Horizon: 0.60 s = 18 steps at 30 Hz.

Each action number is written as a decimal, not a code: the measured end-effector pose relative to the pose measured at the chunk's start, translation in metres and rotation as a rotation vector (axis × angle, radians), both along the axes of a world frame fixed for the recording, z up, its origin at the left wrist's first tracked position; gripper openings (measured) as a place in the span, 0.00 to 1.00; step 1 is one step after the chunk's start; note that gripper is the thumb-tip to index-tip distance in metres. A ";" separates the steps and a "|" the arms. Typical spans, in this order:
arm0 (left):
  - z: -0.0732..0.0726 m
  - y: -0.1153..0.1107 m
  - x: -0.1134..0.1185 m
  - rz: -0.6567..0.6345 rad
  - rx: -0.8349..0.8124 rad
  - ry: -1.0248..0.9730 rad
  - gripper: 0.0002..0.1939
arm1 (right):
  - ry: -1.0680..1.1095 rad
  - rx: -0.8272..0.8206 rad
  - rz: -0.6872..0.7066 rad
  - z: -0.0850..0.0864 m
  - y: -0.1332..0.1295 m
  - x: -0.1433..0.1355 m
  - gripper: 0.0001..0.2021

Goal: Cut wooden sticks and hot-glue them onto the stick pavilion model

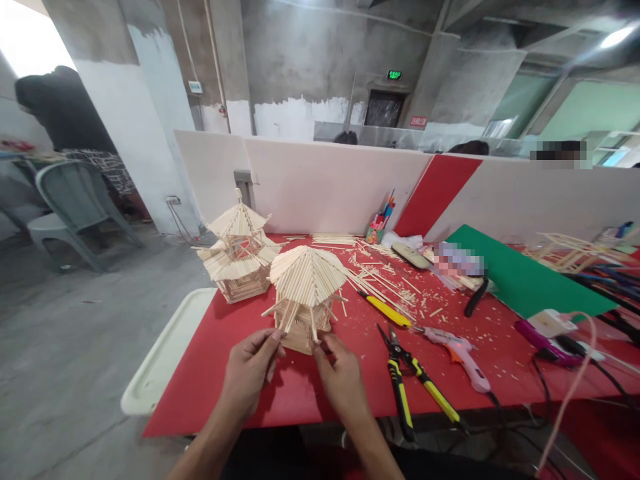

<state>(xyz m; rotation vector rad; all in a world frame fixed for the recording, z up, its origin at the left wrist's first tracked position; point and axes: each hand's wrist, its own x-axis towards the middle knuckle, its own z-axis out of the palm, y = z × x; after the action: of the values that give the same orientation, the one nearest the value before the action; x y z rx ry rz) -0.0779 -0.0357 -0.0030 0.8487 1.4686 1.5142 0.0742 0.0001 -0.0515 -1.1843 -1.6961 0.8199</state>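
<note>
Pinching sticks (313,323) under the nearer roof (307,273) in nearly closed fingers (273,341), your left hand (245,365) and right hand (343,375) are apparently aligning them, likely needing steadiness next.

Partition (310,190), white with red panel (440,193); behind it, grey wall (320,60), dark doorway (384,109), lit green sign (395,75); left of it, part-whitened pillar (125,133), chair (53,228), bare floor (65,340).
</note>
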 end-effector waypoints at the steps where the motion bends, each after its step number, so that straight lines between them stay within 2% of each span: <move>1: 0.000 -0.004 -0.002 0.030 0.016 0.020 0.18 | -0.070 0.030 -0.041 0.002 -0.004 0.010 0.17; 4: 0.000 -0.020 -0.005 0.091 0.073 0.139 0.16 | -0.472 0.139 -0.267 0.004 -0.017 0.053 0.25; 6: -0.002 -0.029 0.002 0.064 0.069 0.158 0.14 | -0.760 0.092 -0.405 0.001 -0.026 0.085 0.38; 8: -0.005 -0.034 0.019 -0.089 0.026 0.131 0.14 | -0.953 -0.064 -0.458 -0.003 -0.033 0.110 0.45; 10: -0.009 -0.031 0.040 -0.198 0.000 0.068 0.16 | -1.058 -0.199 -0.445 -0.004 -0.034 0.124 0.43; 12: -0.012 -0.023 0.061 -0.282 -0.020 -0.014 0.18 | -1.120 -0.245 -0.430 -0.002 -0.031 0.129 0.38; 14: -0.016 -0.012 0.076 -0.294 -0.023 -0.094 0.18 | -1.126 -0.246 -0.446 0.001 -0.027 0.132 0.34; 16: -0.019 -0.003 0.084 -0.285 -0.023 -0.151 0.19 | -1.026 -0.247 -0.438 0.002 -0.029 0.136 0.34; 18: -0.022 0.003 0.086 -0.286 -0.028 -0.161 0.19 | -0.831 -0.204 -0.348 0.000 -0.039 0.140 0.36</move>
<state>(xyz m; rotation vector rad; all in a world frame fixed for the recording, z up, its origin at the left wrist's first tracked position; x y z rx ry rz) 0.0081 -0.0324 -0.0250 0.8589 1.1928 1.3124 0.2140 -0.0387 -0.0517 -2.0856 -1.9651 0.2826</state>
